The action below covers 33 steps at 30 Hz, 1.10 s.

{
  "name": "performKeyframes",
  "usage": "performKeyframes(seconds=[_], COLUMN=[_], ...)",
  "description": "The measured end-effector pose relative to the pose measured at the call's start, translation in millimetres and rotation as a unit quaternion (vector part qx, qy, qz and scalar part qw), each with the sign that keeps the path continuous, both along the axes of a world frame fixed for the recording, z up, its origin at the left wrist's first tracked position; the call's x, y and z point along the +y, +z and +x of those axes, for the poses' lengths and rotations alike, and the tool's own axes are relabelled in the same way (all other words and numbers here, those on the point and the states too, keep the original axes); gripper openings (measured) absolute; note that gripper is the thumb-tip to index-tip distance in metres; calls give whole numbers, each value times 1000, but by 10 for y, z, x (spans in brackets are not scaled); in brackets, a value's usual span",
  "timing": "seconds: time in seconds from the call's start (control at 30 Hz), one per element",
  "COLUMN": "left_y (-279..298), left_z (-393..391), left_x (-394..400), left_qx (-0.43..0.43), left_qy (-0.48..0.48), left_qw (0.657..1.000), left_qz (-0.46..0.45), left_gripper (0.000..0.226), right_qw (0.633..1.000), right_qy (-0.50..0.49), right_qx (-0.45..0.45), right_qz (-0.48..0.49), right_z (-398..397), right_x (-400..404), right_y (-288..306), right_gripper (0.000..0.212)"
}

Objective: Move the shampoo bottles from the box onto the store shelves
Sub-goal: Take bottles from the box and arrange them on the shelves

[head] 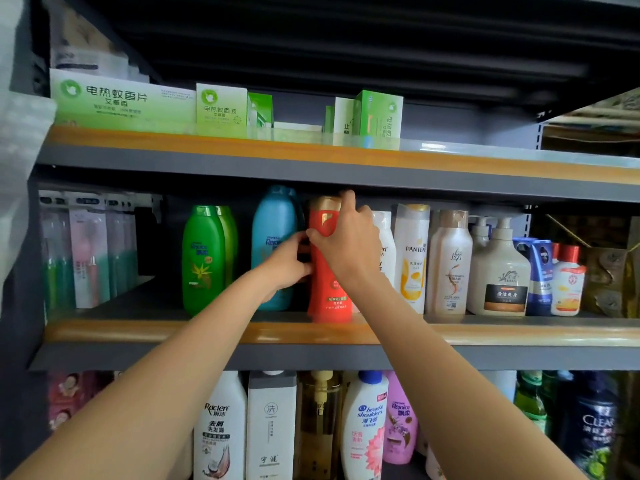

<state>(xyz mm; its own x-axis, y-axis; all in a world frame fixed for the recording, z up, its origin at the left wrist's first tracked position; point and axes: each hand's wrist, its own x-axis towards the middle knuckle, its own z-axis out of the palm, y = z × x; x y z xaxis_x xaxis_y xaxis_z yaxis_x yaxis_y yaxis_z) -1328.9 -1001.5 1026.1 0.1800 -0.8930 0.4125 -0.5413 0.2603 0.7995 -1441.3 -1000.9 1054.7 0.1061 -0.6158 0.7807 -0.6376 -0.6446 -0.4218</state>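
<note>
Both your arms reach up from 6 o'clock to the middle shelf [242,332]. Your right hand [346,237] wraps the upper part of the red shampoo bottle [329,289] — thumb across its front, index finger raised to the gold cap. Your left hand [287,261] curls around the bottle's side at 9 o'clock. The bottle stands upright at the shelf's front edge, between the blue bottle [273,237] at 9 o'clock and the white bottles [412,251] at 3 o'clock.
</note>
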Motion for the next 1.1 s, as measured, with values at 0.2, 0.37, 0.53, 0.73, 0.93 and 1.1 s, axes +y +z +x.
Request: performKeyframes(seconds=[0.2, 0.37, 0.53, 0.73, 0.93, 1.1], left_y=[-73, -86, -140, -111, -111, -154], left_z=[-72, -99, -71, -156, -169, -11], left_x=[75, 111, 101, 157, 172, 286], left_qx=[-17, -3, 46, 52, -16, -15], left_qy=[0, -12, -31, -43, -4, 53], left_qw=[1000, 1000, 998, 997, 999, 998], left_qz=[-10, 3, 26, 27, 37, -42], left_gripper=[70, 74, 75, 74, 72, 50], right_qw=[1000, 997, 981, 972, 973, 979], right_qy=[-15, -56, -51, -53, -76, -58], right_qx=[-4, 56, 185, 229, 211, 137], right_qz=[-5, -22, -37, -30, -61, -140], right_z=[48, 20, -160, -213, -152, -153], right_x=[-11, 8, 2, 34, 33, 128], right_y=[-30, 1, 104, 221, 108, 4], right_gripper=[62, 61, 69, 65, 61, 39])
